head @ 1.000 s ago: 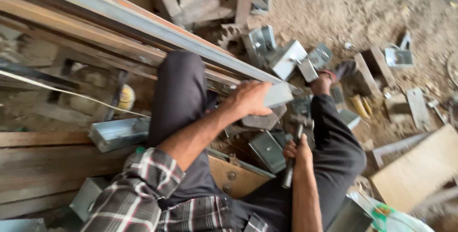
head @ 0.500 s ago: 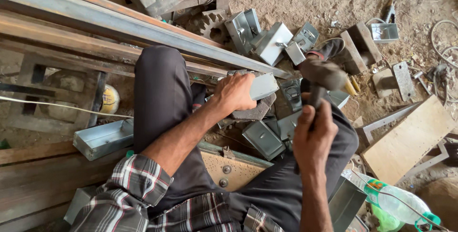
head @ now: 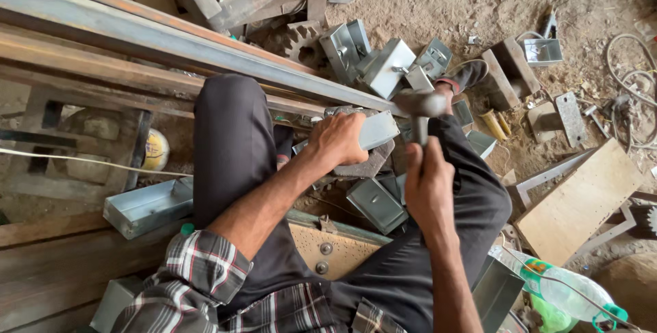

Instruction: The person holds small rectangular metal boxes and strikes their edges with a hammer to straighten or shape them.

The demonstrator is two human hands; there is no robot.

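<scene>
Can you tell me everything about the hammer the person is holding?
The hammer looks like dull grey metal, with a blocky head on top and a straight handle running down. It is a little blurred. The right hand wraps its fingers around the lower handle, holding the hammer upright and raised. Its head sits just right of the grey metal box that the left hand presses down. Nothing else touches it.

Plaid sleeve [head: 205,271], black trousers [head: 233,148], grey metal box [head: 376,130]
</scene>
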